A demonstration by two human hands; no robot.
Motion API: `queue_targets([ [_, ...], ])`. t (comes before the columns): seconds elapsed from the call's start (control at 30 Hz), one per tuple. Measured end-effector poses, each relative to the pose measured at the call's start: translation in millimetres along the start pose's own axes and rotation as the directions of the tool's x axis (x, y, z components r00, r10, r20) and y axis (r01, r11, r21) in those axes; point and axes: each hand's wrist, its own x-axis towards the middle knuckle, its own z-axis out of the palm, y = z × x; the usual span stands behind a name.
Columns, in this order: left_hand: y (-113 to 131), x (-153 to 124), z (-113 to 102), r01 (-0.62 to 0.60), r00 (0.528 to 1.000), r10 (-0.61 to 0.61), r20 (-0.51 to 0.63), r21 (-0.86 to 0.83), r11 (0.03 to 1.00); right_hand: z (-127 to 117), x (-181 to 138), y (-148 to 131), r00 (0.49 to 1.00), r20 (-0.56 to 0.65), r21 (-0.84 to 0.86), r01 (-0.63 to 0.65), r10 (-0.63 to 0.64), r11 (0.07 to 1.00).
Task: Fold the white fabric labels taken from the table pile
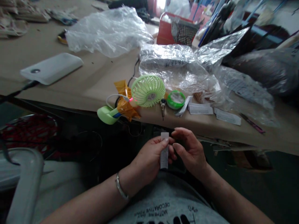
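Observation:
My left hand (150,155) pinches a narrow white paper label strip (164,152) between thumb and fingers, below the table edge over my lap. My right hand (190,151) is curled right beside it, its fingertips touching the strip's upper end. A silver bangle (121,187) sits on my left wrist. Just above the hands, on the table edge, lie a small green handheld fan (147,90) wrapped with amber tape (125,105), a soldering iron tip (163,109) and a green roll of tape (176,99).
The brown paper-covered table (93,81) holds a white power bank (51,67), crumpled clear plastic bags (109,29), several white label strips (201,109), and a red box (167,31) at the back. A grey chair arm (25,183) is at lower left.

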Motion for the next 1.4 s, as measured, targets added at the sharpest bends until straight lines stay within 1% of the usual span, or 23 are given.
queue_targets([
  [0.07,5,3,-3,0.04,0.999,-0.043,-0.023,-0.106,0.994,-2,-9,8,0.992,0.061,-0.084,0.118,-0.113,0.989],
  [0.13,7,7,-7,0.063,0.997,-0.068,-0.025,-0.177,0.982,-1,-20,16,0.972,0.145,-0.157,0.208,-0.186,0.965],
  [0.23,6,11,-9,0.077,0.996,-0.083,-0.016,-0.228,0.971,5,-36,22,0.951,0.232,-0.25,0.262,-0.205,0.932],
  [0.3,4,11,-8,0.077,0.996,-0.084,-0.022,-0.239,0.968,11,-42,23,0.949,0.235,-0.277,0.27,-0.208,0.922],
  [0.4,1,10,-4,0.066,0.997,-0.072,-0.02,-0.237,0.969,17,-46,25,0.957,0.2,-0.273,0.26,-0.209,0.926],
  [0.57,-3,9,-3,0.062,0.998,-0.065,-0.005,-0.224,0.973,15,-46,28,0.97,0.176,-0.255,0.208,-0.166,0.944],
  [0.8,-9,11,-3,0.062,0.998,-0.056,0.034,-0.203,0.977,16,-48,27,0.975,0.182,-0.226,0.167,-0.127,0.96],
  [1.0,-9,9,-3,0.06,0.998,-0.059,0.011,-0.2,0.978,18,-50,31,0.972,0.181,-0.202,0.188,-0.152,0.961],
  [1.1,-9,5,-2,0.049,0.999,-0.051,-0.01,-0.155,0.987,14,-48,30,0.971,0.158,-0.17,0.206,-0.18,0.964],
  [1.17,-10,2,0,0.017,0.999,-0.02,-0.033,-0.09,0.996,11,-42,26,0.987,0.091,-0.146,0.142,-0.13,0.979],
  [1.27,-10,-1,2,-0.053,0.998,0.054,-0.022,0.006,0.999,8,-24,15,0.998,0.009,-0.038,-0.058,0.058,0.998],
  [1.33,-10,-1,3,-0.077,0.997,0.078,-0.014,0.071,0.994,6,-7,5,0.984,0.018,0.089,-0.181,0.18,0.979],
  [1.4,-10,0,2,-0.081,0.996,0.083,-0.013,0.136,0.987,7,8,-5,0.964,0.068,0.199,-0.264,0.255,0.944],
])
